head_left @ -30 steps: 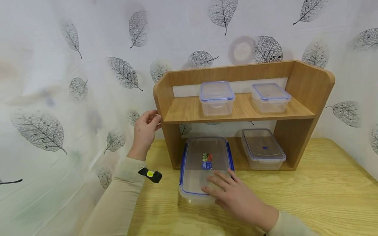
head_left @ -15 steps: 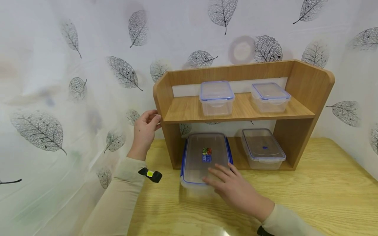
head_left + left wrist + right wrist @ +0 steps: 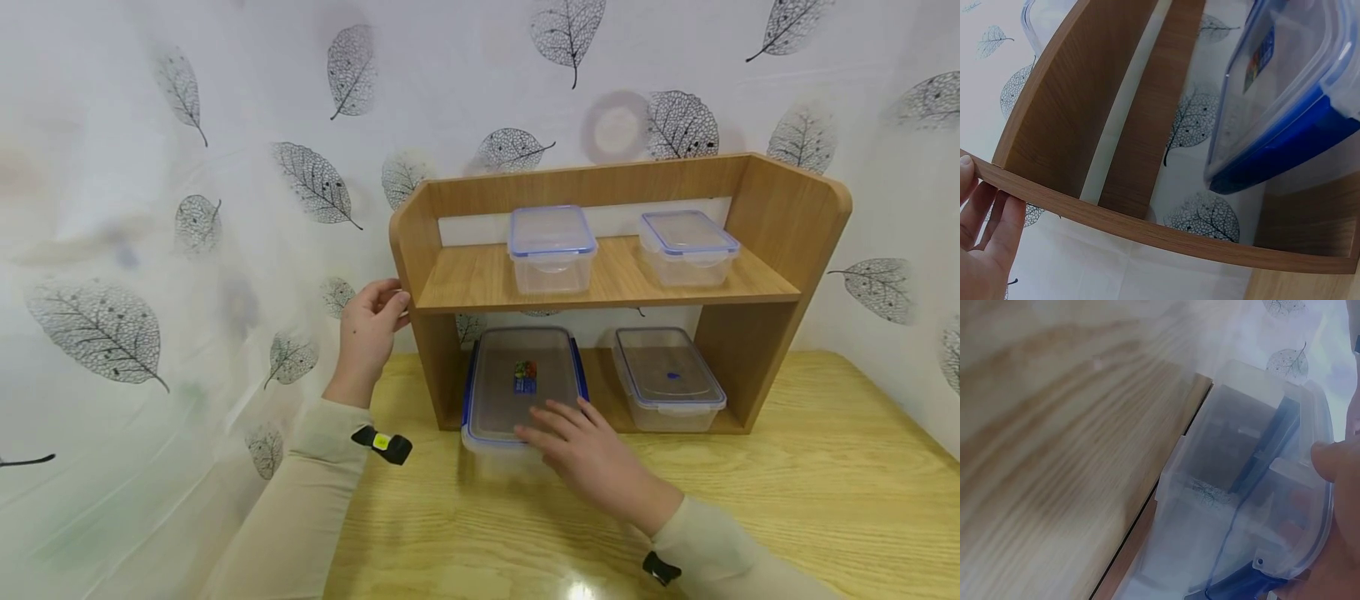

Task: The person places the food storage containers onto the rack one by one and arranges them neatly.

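Note:
My left hand (image 3: pixel 370 327) grips the front edge of the wooden desktop shelf's left side panel (image 3: pixel 429 367); in the left wrist view the thumb (image 3: pixel 965 164) lies on one face and the fingers (image 3: pixel 999 231) on the other. My right hand (image 3: pixel 600 462) holds the front right corner of a large clear food container (image 3: pixel 495 400) with blue side clips and a fruit-and-vegetable label. Its fingers spread over the lid, and the thumb (image 3: pixel 1330 461) sits at the front rim in the right wrist view. The container lies mostly inside the lower left compartment, its front overhanging the shelf.
A clear container with a grey-blue lid (image 3: pixel 670 375) stands at the lower right. Two smaller clear containers, one left (image 3: pixel 552 250) and one right (image 3: pixel 688 247), sit on the upper shelf. The shelf stands on a wood-grain table (image 3: pixel 817 492) before a leaf-patterned curtain (image 3: pixel 247 208).
My right hand and the large container have moved away from me, sliding the container deeper into the lower left compartment. My left hand has stayed at the side panel.

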`<state>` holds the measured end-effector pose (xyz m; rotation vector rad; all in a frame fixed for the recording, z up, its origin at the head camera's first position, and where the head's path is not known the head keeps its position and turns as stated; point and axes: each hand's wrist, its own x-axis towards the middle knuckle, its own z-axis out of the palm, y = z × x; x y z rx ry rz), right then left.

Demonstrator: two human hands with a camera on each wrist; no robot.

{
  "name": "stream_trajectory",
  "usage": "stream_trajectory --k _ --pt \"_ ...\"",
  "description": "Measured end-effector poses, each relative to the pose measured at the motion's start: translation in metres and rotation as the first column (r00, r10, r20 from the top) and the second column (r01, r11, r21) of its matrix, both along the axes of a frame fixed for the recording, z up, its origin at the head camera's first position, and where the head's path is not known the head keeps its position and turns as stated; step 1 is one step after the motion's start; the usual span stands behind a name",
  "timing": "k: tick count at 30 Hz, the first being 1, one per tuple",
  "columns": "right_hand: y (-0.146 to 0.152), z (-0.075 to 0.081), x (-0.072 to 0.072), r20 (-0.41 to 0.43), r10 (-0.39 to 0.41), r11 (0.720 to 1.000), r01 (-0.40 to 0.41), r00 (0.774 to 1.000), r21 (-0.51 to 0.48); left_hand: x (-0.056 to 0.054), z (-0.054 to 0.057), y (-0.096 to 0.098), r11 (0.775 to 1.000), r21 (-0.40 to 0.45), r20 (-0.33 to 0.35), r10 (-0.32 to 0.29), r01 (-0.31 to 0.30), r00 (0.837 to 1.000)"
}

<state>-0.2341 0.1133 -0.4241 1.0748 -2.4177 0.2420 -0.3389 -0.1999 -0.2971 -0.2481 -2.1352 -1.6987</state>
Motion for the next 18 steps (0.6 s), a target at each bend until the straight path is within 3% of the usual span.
stream_trajectory --k 10,18 --pt "-0.003 -0.004 -0.016 -0.021 -0.036 0.999 0.036 0.999 -0.025 -0.001 -0.001 -0.001 1.000 -0.006 0.003 0.005 -0.005 1.000" --pt "-0.005 -0.004 -0.021 -0.038 -0.073 0.997 0.072 0.997 -0.027 0.000 -0.001 0.000 1.000 -0.007 0.001 0.007 -0.007 1.000"
